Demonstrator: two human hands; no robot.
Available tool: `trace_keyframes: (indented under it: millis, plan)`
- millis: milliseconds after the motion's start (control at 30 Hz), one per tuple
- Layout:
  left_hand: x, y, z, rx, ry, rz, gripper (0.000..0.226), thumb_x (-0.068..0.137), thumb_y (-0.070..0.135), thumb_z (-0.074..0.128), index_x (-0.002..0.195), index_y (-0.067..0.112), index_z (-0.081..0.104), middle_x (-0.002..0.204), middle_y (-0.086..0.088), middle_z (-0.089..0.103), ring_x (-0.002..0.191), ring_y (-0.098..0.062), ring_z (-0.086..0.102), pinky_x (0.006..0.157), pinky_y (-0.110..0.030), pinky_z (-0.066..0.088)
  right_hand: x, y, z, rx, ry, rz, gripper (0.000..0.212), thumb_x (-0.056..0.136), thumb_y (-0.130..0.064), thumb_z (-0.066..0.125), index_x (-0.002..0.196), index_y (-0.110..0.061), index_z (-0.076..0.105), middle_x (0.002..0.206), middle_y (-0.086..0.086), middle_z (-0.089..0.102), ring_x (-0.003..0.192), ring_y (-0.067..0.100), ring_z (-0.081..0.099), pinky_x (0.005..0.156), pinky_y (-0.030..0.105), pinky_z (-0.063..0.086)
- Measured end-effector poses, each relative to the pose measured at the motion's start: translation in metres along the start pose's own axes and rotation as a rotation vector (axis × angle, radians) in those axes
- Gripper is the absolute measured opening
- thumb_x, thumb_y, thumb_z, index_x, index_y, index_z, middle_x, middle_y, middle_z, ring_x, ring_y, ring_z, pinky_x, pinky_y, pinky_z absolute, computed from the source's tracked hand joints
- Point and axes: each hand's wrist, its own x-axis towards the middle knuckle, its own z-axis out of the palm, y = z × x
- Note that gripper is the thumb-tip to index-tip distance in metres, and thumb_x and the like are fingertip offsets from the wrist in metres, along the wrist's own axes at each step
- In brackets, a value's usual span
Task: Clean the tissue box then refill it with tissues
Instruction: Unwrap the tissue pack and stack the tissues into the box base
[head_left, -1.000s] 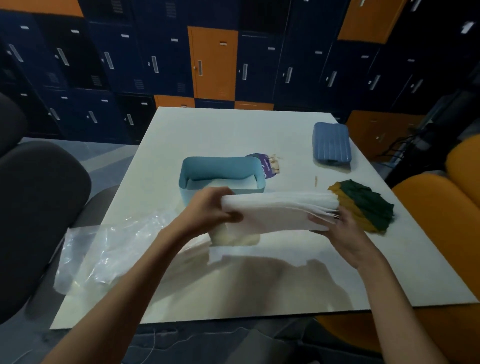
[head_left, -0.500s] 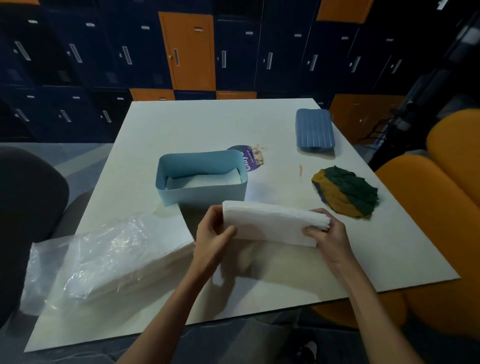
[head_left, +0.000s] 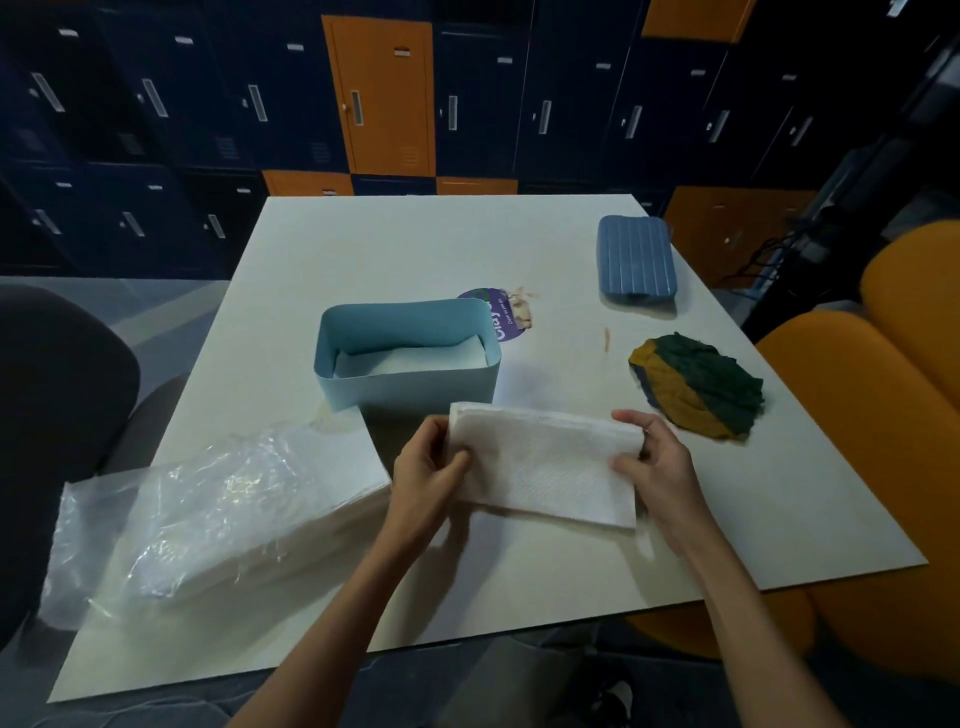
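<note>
I hold a stack of white tissues above the near half of the table, just in front of the tissue box. The stack is a soft, flat rectangle with a faintly embossed top sheet and layered edges along its far side. My left hand pinches its left short end, thumb on top and the other fingers underneath; my right hand clamps the right end the same way, fingers curled over the far corner. The stack tilts slightly, its near edge lower.

The box is pale blue, smooth-walled with rounded corners and open at the top, and a layer of white tissues already lies inside, well below its rim. To my left lies a crinkled clear plastic wrapper with more white tissues in it, its near end close to the table edge. The blue ribbed lid rests near the far right corner, and a crumpled green-and-mustard cloth sits just beyond my right hand. A purple round sticker peeks from behind the box. The bare tabletop between box and lid is open.
</note>
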Motion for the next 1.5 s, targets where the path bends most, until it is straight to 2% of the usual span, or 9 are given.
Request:
trace_keyframes:
  millis: [167,300,500,667,833,1033,1167,1367,1500]
  plan:
    - [0.0,0.015,-0.003,-0.009,0.048,0.095,0.014,0.092,0.005,0.06,0.102,0.014,0.063,0.094,-0.005,0.068,0.088,-0.028,0.063,0.075,-0.043,0.053,-0.007,-0.013,-0.001,0.031,0.076,-0.08,0.034,0.086,0.009,0.059,0.099,-0.022,0.064,0.095,0.001,0.068,0.086,0.015,0.062,0.072,0.031,0.051]
    - [0.004,0.034,-0.004,-0.1,0.099,0.153,0.01,0.091,0.005,0.059,0.096,0.014,0.059,0.092,-0.013,0.064,0.088,-0.032,0.062,0.08,-0.041,0.052,-0.008,-0.037,-0.005,0.084,0.122,-0.242,0.033,0.084,0.01,0.062,0.1,-0.019,0.065,0.099,-0.002,0.069,0.086,0.002,0.065,0.08,0.019,0.054]
    - [-0.007,0.008,0.004,-0.002,0.081,0.032,0.014,0.085,0.011,0.052,0.098,0.013,0.058,0.091,-0.011,0.062,0.088,-0.033,0.057,0.08,-0.054,0.049,-0.004,0.0,0.009,-0.015,0.101,-0.068,0.031,0.081,0.012,0.064,0.101,-0.012,0.064,0.091,-0.003,0.068,0.089,0.019,0.064,0.066,0.011,0.052]
    - [-0.006,0.013,0.003,-0.003,0.097,0.054,0.02,0.088,0.011,0.051,0.105,0.017,0.059,0.099,-0.013,0.064,0.093,-0.034,0.058,0.08,-0.046,0.051,-0.003,-0.002,0.008,-0.067,0.118,-0.12,0.029,0.085,0.007,0.064,0.106,-0.014,0.063,0.092,-0.01,0.067,0.077,-0.01,0.064,0.067,0.007,0.049]
    - [-0.012,0.014,-0.003,0.076,0.07,-0.035,0.013,0.086,0.005,0.055,0.098,0.01,0.057,0.091,-0.014,0.062,0.087,-0.034,0.057,0.079,-0.057,0.05,-0.008,0.0,0.011,-0.103,0.107,-0.072,0.03,0.084,0.006,0.066,0.108,-0.011,0.062,0.093,-0.01,0.066,0.089,0.009,0.065,0.07,0.006,0.049]
    - [0.009,0.09,-0.039,-0.026,0.082,-0.057,0.016,0.08,0.007,0.069,0.096,0.008,0.068,0.091,-0.01,0.072,0.077,-0.017,0.065,0.07,-0.03,0.054,0.001,-0.06,0.011,0.067,0.014,-0.059,0.027,0.086,0.0,0.063,0.107,-0.018,0.067,0.104,0.001,0.072,0.096,0.014,0.068,0.085,0.03,0.053]
    - [0.051,0.134,-0.092,-0.116,0.048,-0.207,0.012,0.085,-0.003,0.063,0.096,0.001,0.067,0.094,-0.016,0.069,0.08,-0.023,0.066,0.07,-0.026,0.059,0.034,-0.113,0.04,0.094,-0.142,-0.008,0.021,0.089,-0.003,0.06,0.11,-0.008,0.064,0.106,0.005,0.07,0.095,0.019,0.067,0.083,0.035,0.057]
    - [0.104,0.123,-0.127,0.425,0.097,-0.389,0.013,0.085,0.005,0.067,0.095,-0.002,0.068,0.098,-0.014,0.063,0.077,-0.02,0.059,0.06,-0.025,0.053,0.086,-0.138,0.1,-0.311,-0.156,0.079,0.025,0.084,-0.012,0.064,0.103,0.004,0.065,0.087,0.011,0.062,0.068,0.02,0.057,0.059,0.029,0.048]
    - [0.117,0.1,-0.126,0.885,0.066,-0.377,0.025,0.083,0.021,0.071,0.101,0.003,0.068,0.093,-0.012,0.065,0.081,-0.025,0.06,0.063,-0.031,0.044,0.096,-0.135,0.129,-0.703,-0.106,0.023,0.018,0.079,-0.018,0.062,0.092,-0.006,0.06,0.102,0.012,0.063,0.081,0.027,0.058,0.063,0.027,0.041]
